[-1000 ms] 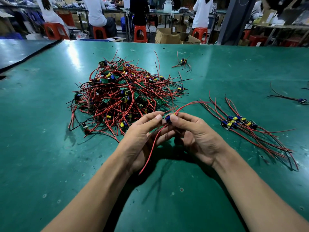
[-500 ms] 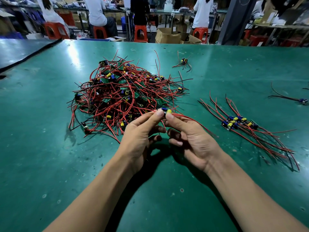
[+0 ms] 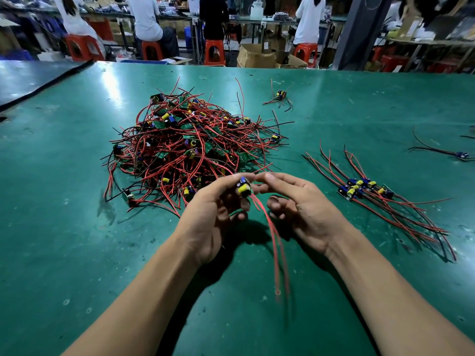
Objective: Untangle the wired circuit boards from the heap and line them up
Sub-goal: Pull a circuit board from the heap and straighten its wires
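A tangled heap (image 3: pixel 195 147) of small green circuit boards with red and black wires lies on the green table (image 3: pixel 64 227), left of centre. Just in front of it, my left hand (image 3: pixel 213 217) pinches one board (image 3: pixel 243 188) with a yellow and a blue part. Its red wires (image 3: pixel 275 253) hang down toward me, blurred. My right hand (image 3: pixel 305 209) is beside it with loosely curled fingers; the forefinger reaches to the board's far side and the thumb stays apart. To the right lies a row of sorted boards (image 3: pixel 359 188), their wires fanned out.
One loose wired board (image 3: pixel 281 95) lies behind the heap and another (image 3: pixel 462 155) sits at the right edge. Beyond the table's far edge, people sit on red stools (image 3: pixel 214 51) at benches, next to cardboard boxes (image 3: pixel 254 57).
The board is free of the heap and now sits in my left fingers alone. Its wires have swung from pointing right to hanging toward me. My right hand has loosened off it.
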Demonstrator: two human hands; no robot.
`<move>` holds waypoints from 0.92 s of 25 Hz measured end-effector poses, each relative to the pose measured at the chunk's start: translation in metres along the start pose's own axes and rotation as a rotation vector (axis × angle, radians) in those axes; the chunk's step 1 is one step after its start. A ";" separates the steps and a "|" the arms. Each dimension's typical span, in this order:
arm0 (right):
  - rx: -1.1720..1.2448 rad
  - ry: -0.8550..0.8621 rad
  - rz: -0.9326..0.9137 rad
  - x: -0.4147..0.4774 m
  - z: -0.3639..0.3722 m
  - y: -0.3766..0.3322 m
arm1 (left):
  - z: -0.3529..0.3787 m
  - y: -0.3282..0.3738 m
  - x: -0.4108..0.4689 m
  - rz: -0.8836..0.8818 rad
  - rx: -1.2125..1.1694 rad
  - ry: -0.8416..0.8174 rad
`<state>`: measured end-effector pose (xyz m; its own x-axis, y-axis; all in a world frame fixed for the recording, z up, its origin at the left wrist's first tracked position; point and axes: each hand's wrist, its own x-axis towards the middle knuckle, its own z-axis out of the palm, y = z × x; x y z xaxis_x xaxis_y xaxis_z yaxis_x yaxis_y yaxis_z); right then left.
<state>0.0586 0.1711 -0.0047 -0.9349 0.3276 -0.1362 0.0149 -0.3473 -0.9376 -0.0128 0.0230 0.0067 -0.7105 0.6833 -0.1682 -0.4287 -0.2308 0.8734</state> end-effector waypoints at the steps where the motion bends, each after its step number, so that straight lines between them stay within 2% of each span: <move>1: -0.014 -0.026 0.010 -0.001 0.000 -0.001 | 0.001 -0.002 0.000 -0.025 0.055 -0.021; 5: -0.104 -0.202 0.080 -0.006 0.002 -0.002 | 0.007 -0.010 -0.001 -0.177 0.120 -0.156; 10: 0.000 -0.198 0.054 -0.008 0.003 -0.004 | 0.004 -0.012 -0.005 -0.135 0.126 -0.215; 17: -0.033 -0.047 -0.051 0.003 -0.002 0.004 | 0.010 -0.013 -0.003 -0.007 0.174 -0.010; 20: -0.089 -0.074 -0.097 0.007 -0.009 0.004 | 0.011 -0.013 -0.001 0.038 0.172 0.072; 23: -0.116 -0.086 -0.119 0.006 -0.011 0.005 | 0.009 -0.012 0.001 0.040 0.194 0.078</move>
<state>0.0576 0.1815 -0.0134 -0.9595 0.2818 0.0009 -0.0612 -0.2051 -0.9768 -0.0032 0.0325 -0.0002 -0.7692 0.6187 -0.1600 -0.2891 -0.1136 0.9505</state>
